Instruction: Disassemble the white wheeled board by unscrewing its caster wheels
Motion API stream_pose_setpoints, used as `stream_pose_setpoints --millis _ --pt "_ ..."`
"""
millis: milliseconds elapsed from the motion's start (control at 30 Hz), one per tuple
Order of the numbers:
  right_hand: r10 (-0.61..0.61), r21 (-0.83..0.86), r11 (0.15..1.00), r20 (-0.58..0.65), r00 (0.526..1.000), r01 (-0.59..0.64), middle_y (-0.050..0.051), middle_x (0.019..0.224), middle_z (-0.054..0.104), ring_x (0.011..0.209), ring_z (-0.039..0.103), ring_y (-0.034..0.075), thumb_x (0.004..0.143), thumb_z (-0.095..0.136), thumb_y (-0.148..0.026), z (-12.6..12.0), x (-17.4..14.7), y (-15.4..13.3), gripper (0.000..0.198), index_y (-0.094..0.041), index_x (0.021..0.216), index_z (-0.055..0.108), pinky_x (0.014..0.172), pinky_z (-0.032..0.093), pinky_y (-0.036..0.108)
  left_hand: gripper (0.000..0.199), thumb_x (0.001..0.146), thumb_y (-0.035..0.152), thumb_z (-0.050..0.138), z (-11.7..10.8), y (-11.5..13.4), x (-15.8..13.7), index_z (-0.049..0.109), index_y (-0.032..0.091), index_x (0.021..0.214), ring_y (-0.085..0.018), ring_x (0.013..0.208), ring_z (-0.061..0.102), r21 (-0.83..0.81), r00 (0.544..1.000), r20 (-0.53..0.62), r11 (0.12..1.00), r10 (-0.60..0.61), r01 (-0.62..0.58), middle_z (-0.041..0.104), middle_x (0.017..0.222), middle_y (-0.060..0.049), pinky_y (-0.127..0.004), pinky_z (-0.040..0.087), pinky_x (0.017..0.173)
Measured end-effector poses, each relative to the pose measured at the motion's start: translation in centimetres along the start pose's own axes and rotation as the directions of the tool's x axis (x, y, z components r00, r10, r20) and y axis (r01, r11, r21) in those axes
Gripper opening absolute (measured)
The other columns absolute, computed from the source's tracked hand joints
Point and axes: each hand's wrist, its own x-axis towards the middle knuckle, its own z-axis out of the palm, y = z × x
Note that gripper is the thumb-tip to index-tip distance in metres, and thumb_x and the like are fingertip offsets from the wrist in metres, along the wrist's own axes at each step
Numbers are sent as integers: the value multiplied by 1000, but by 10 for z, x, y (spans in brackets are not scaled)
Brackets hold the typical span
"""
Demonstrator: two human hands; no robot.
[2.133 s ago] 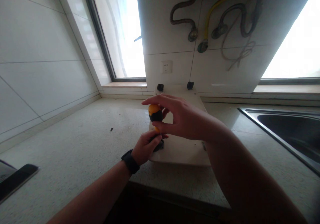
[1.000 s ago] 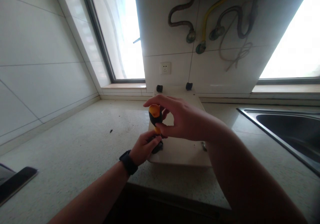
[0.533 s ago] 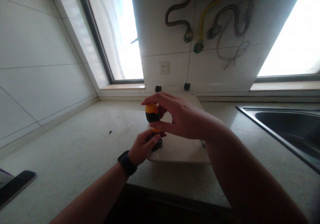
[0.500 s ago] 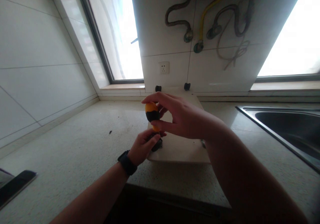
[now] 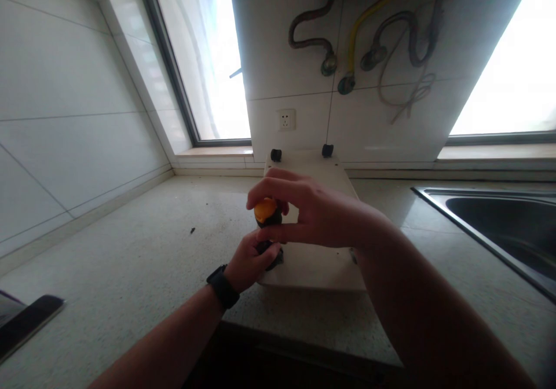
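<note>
Counter [image 5: 143, 250], sink [image 5: 438, 199]; panel [image 5: 313, 270] below right hand [image 5: 313, 209]

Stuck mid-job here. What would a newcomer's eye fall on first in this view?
Probably the orange-and-black screwdriver, mid-view in the right hand, with the left hand just below it at a partly hidden black caster on the pale panel's near left corner. Next, the glaring left window and right window, with a yellow hose high on the wall between them.
</note>
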Motion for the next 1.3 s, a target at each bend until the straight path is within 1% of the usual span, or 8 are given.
stream_pose_setpoints --millis 100,233,400,533,767,933,1200,1300 --pt "45 -16 999 -28 999 -45 4 107 62 92 58 14 85 72 -19 0 -1 -2 39 -20 120 56 83 46 29 12 87 25 62 0 1 0 68 15 89 -15 72 56 -13 1000 15 1000 7 -7 64 80 -3 -28 46 67" --pt "59 -47 997 -22 998 -60 5 110 65 94 59 15 78 60 -3 1 -2 -6 45 -19 120 54 83 44 29 11 87 26 62 -1 2 1 65 15 85 -14 69 53 -55 999 26 998 28 -26 61 76 -1 -26 45 63" --pt "90 -134 987 26 996 -85 9 121 61 106 56 21 84 66 -17 4 -2 -10 46 -22 127 53 89 44 35 15 85 29 67 -3 -1 0 65 14 84 -15 71 57 -73 1000 21 997 17 -16 64 79 -3 -28 48 64" --pt "153 -209 967 0 988 -149 8 118 59 101 56 21 88 72 -36 5 -2 -9 47 -23 130 55 85 45 35 16 88 28 65 -2 -4 -1 70 13 92 -19 82 63 -68 1000 14 998 -18 18 70 89 -7 -32 53 74" --pt "151 -218 964 -38 988 -156 12 126 63 107 59 21 89 67 -15 2 -5 -10 50 -18 136 49 87 45 33 16 92 27 64 -1 -3 0 71 15 100 -18 87 65 -96 1000 22 995 -3 5 72 96 -7 -31 53 79" --pt "98 -197 975 -9 995 -98 11 127 63 110 60 21 89 64 -11 -2 -6 -8 52 -18 139 49 90 46 32 16 91 23 62 -1 -2 0 70 15 103 -18 88 66 -98 1000 18 995 19 -17 73 97 -7 -32 53 81" --pt "88 -126 989 34 995 -83 12 131 60 114 57 20 86 52 1 -1 -4 -9 56 -18 138 48 93 46 33 14 91 25 63 -2 -7 -1 70 15 97 -16 80 61 -149 1000 18 989 -6 8 69 89 -5 -28 50 72" --pt "88 -99 992 40 995 -84 11 131 57 110 57 19 90 54 -5 2 -3 -10 48 -20 135 49 91 47 32 12 89 25 64 -1 -9 -1 70 15 91 -16 77 60 -127 1000 -9 992 6 -7 68 84 -4 -28 49 70"
